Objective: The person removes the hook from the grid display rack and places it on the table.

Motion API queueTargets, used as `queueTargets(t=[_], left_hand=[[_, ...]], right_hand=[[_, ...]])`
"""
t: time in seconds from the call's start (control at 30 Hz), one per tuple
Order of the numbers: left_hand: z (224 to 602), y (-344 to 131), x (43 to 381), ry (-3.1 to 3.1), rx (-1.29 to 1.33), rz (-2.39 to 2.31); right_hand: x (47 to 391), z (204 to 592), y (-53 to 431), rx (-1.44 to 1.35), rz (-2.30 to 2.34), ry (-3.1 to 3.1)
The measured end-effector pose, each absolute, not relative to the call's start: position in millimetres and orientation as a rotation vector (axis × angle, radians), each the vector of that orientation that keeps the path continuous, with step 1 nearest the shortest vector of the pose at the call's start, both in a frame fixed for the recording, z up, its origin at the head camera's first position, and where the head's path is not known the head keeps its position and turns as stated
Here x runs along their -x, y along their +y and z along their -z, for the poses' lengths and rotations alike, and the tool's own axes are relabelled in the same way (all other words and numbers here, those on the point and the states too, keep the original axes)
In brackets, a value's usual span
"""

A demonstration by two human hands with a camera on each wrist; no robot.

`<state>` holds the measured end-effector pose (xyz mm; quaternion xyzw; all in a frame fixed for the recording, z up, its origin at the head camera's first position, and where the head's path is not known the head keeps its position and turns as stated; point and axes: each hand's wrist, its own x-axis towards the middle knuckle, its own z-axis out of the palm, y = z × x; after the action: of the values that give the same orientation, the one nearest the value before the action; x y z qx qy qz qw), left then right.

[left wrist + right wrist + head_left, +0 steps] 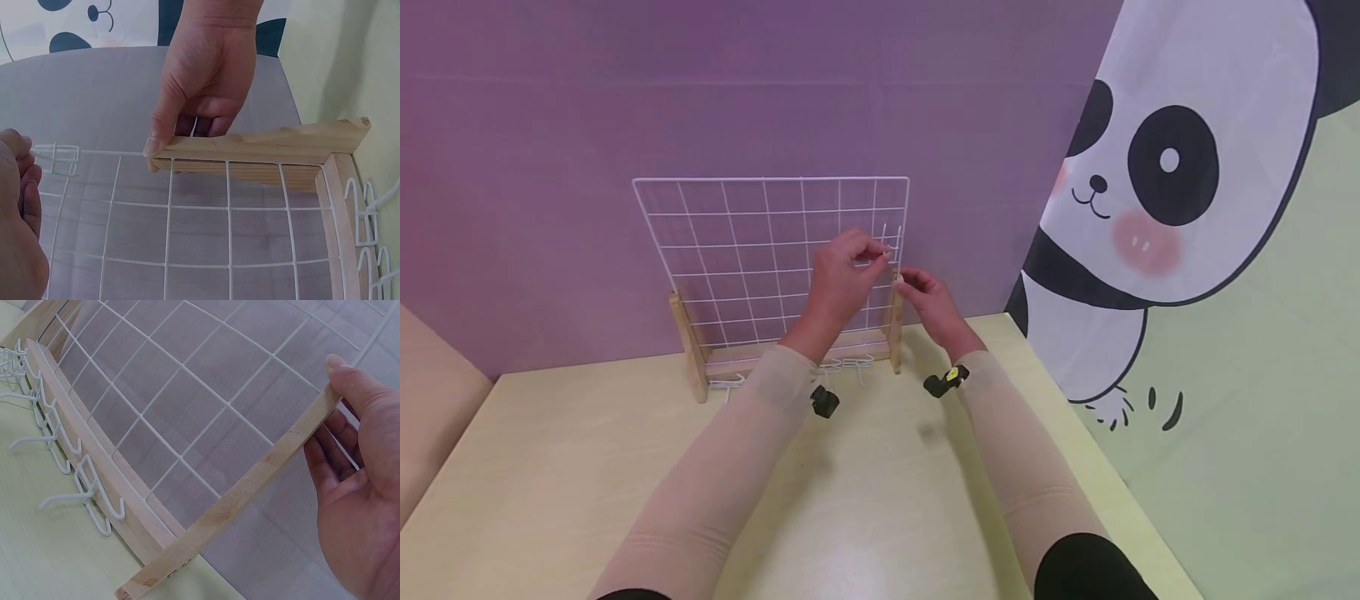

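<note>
A white wire grid panel [775, 178] stands upright in a wooden base. At its upper right, my left hand [842, 279] pinches a small white wire hook [78, 160], which lies against the grid near its edge wire; the fingers partly hide it. My right hand [934, 304] grips the upper end of the right wooden post [250, 142], with the thumb laid over the tip and the other fingers curled behind it. In the right wrist view, several more white hooks [90, 495] lie along the front of the base's wooden crossbar [147, 534].
The stand rests on a pale wooden table [865, 500], close to a purple backdrop [587, 250]. The left wooden post [688, 346] holds the grid's other side. To the right, a panda picture [1187, 208] covers the wall beside the table edge.
</note>
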<state>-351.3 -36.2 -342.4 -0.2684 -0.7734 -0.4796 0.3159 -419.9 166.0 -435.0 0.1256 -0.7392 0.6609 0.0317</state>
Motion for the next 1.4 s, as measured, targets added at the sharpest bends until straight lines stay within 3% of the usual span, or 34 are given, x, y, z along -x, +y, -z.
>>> queueTargets(t=[1.4], left_hand=[[381.3,-112.8,311.5,-2.308,0.746,1.038]], right_hand=[[422.2,438.1,166.6,-0.421,-2.075,-2.247]])
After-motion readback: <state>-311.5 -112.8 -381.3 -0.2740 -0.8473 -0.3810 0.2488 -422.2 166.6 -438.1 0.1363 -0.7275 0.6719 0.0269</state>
